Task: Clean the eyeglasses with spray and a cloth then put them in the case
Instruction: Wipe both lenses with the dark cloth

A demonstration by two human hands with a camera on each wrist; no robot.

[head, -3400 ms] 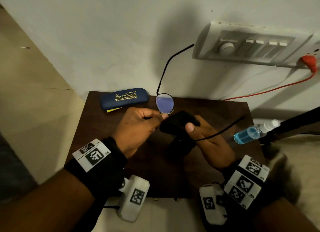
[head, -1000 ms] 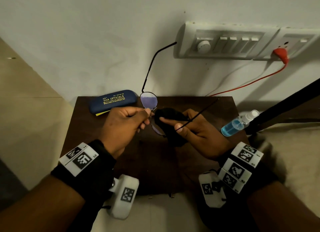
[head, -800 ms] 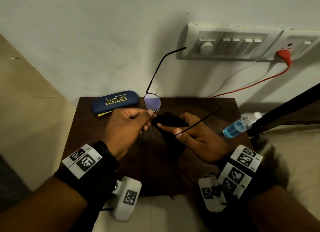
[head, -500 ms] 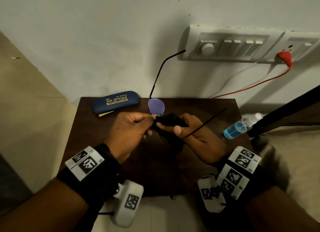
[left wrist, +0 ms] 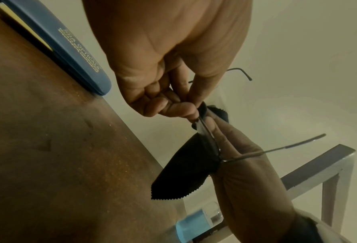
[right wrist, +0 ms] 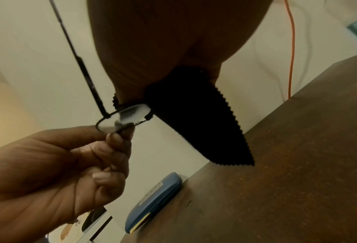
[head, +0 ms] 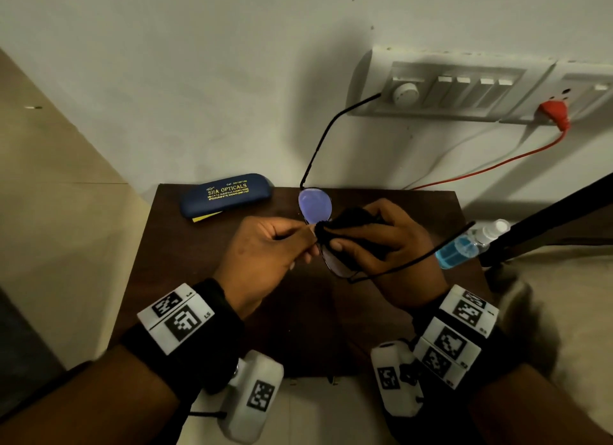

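left hand (head: 265, 245) pinching the eyeglasses (head: 315, 205) at the bridge, temples pointing up off the table (head: 199, 278), right hand (head: 391, 245) squeezing the black cloth (head: 351, 217) around one lens

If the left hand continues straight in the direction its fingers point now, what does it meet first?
Probably the black cloth in the right hand, directly beyond the left hand pinching the eyeglasses; depth is uncertain.

The thin black-framed eyeglasses (head: 315, 209) are held up between both hands, temples unfolded, one lens catching a violet sheen. A black cloth (head: 351, 219) with a pinked edge is folded over the other lens, its tail hanging down. The closed blue case (head: 227, 194) lies beyond the left hand; the blue-liquid spray bottle (head: 464, 247) lies right of the right hand.
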